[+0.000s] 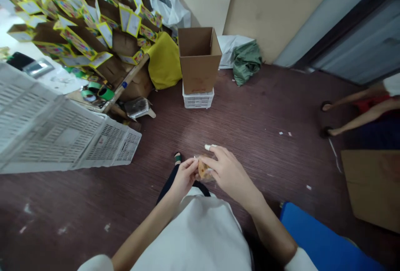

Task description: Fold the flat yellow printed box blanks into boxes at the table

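Note:
Close to my body, a small clear plastic packet with something orange-brown inside sits between my two hands. My left hand pinches the packet's left edge between thumb and fingers. From the right, my right hand curls round the packet, with its fingertips against the wrapping. A white covering shows on one fingertip of that hand. What exactly the packet contains is too small to tell.
An open cardboard box stands on a white basket ahead. Stacked white crates rise at left, near yellow-edged cartons. At right are a blue surface, a cardboard sheet and another person's legs.

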{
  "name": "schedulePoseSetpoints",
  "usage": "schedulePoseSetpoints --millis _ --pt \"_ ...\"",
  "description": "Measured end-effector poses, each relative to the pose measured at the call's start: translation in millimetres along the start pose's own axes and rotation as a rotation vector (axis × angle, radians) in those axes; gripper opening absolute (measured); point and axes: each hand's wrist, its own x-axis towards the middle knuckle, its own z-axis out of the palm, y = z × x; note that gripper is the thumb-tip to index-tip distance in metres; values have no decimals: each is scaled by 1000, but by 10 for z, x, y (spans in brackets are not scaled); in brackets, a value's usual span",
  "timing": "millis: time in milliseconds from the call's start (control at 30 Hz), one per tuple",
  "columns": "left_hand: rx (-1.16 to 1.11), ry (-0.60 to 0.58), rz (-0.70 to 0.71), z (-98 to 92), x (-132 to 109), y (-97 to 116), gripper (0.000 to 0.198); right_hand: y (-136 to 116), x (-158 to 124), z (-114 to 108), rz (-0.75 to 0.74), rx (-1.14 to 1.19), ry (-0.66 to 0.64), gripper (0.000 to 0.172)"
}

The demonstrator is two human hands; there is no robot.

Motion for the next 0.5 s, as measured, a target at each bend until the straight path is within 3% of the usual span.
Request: schedulePoseSetpoints --millis 133,233,500 --pt "39 -29 -59 81 318 76 49 217 140 11 35 -28 61 41" --pt "54 -68 -110 191 642 195 52 412 310 -4 80 -51 129 31" --pt "96 -163 -176 569 1643 816 55 942 1006 -187 184 -109 351 20"
